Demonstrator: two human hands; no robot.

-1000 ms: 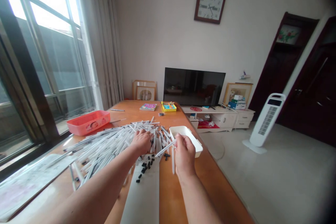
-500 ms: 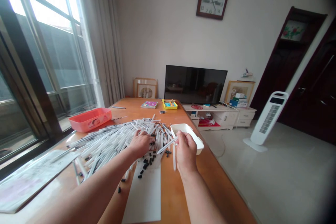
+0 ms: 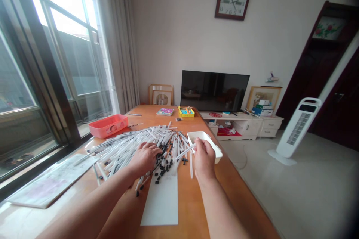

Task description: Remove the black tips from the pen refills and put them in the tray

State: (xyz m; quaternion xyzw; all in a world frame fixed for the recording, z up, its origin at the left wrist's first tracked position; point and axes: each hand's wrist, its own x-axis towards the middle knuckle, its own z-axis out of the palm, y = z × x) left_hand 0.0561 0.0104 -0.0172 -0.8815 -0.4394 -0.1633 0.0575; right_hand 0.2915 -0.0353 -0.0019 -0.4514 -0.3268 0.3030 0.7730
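Over the near side of a heap of clear plastic pen barrels is my left hand, its fingers bent down among black pieces. Its fingertips are partly hidden, and what they pinch cannot be made out. My right hand grips a whitish pen barrel between thumb and fingers, tilted down to the left. Another barrel lies just left of that hand. Small black plugs are scattered between my hands, some on a white paper strip. Behind my right hand stands a white plastic box.
A red plastic basket stands at the left edge of the wooden table. A sheet-covered booklet lies at near left. Farther back are a colourful book and a small yellow box. A tower fan stands on the floor.
The view has swung slightly left, so everything sits farther right. My left hand has shifted over the black pieces, its fingers reaching in. My right hand keeps its grip on the pen barrel.
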